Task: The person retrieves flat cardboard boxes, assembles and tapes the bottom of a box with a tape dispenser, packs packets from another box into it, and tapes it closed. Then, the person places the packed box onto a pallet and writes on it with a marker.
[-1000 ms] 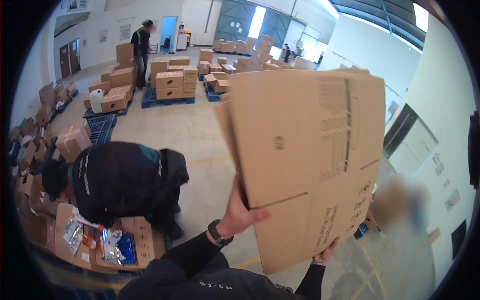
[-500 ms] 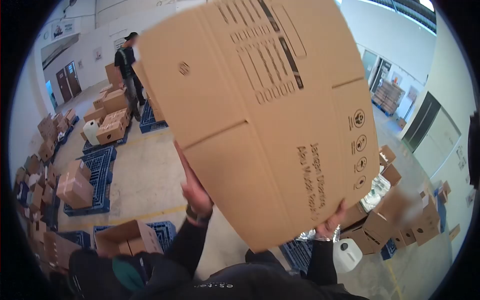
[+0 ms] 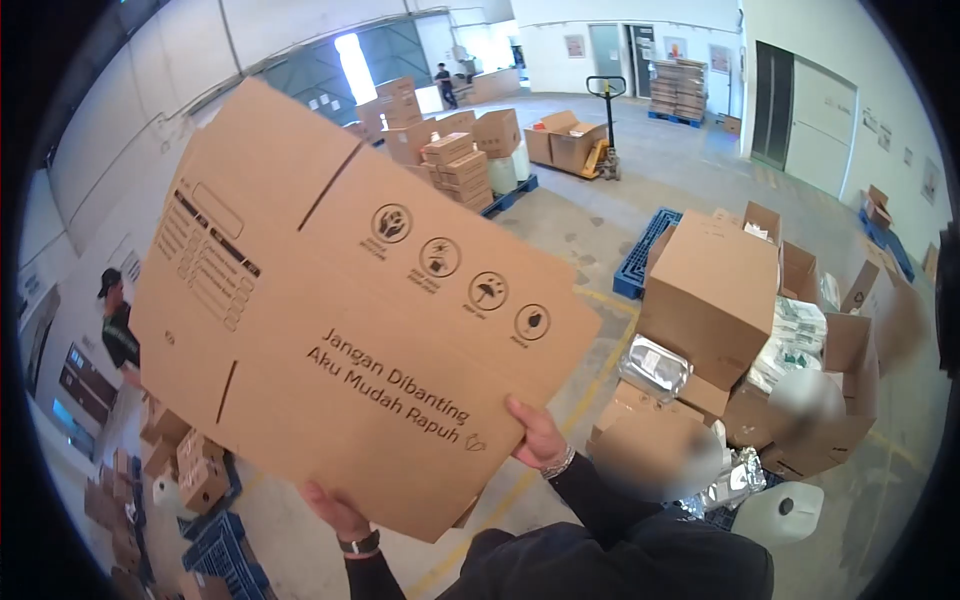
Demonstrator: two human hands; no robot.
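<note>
A large flattened cardboard box [image 3: 400, 330], with printed text and a row of handling symbols facing me, fills the left and middle of the view. It is tilted and looks like more than one layer at its lower right edge. My left hand [image 3: 335, 510] grips its bottom edge, the fingertips partly hidden by the cardboard. My right hand [image 3: 538, 435] holds the lower right edge, with the thumb on the printed face. Both hands are closed on the cardboard, and a dark watch sits on the left wrist.
Open boxes [image 3: 715, 290], silver packs [image 3: 655, 368] and a white jerrycan [image 3: 780, 515] stand close at the right. Behind are a pallet jack [image 3: 607, 130], stacked boxes [image 3: 457, 165] and a blue pallet [image 3: 645, 255]. A person [image 3: 118, 320] stands at the left.
The view has swung to the right. The held cardboard has turned so its text runs nearly level, and it now lies further left. The bent-over co-worker has left the view. Both hands keep their hold.
</note>
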